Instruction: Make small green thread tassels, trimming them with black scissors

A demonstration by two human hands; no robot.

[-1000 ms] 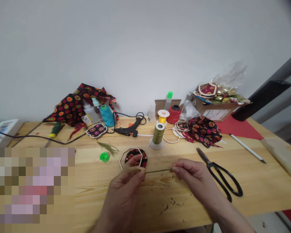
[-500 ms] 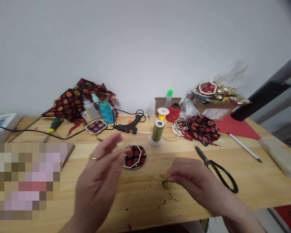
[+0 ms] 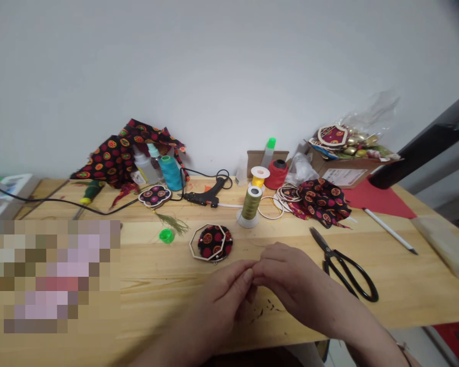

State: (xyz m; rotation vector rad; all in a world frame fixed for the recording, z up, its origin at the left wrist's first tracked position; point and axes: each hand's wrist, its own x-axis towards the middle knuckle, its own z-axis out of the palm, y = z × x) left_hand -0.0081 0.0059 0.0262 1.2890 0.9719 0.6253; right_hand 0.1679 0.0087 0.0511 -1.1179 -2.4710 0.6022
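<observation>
My left hand (image 3: 227,290) and my right hand (image 3: 290,283) meet fingertip to fingertip just above the front of the table. Both are closed in a pinch. The small tangle of olive-green thread seen in my right fingers a moment ago is now hidden behind the hands. What my left fingers grip cannot be made out. Just beyond my left hand lies a round piece of dark patterned fabric (image 3: 206,242) with a wooden octagon frame (image 3: 193,242) on it. Behind my hands an olive thread spool (image 3: 251,206) stands upright. Black-handled scissors (image 3: 338,262) rest right of my right hand.
A green cap (image 3: 166,235) and a loose green tassel (image 3: 174,223) lie left of the frame. A glue gun (image 3: 206,196), teal thread cone (image 3: 171,173) and red thread cone (image 3: 278,174) line the back. A cardboard box (image 3: 344,171) stands back right, a white pencil (image 3: 390,232) before it.
My left hand has come down and right from above the octagon frame, closing against my right fingertips. The frame and green cap are now uncovered. My right hand stays about where it was.
</observation>
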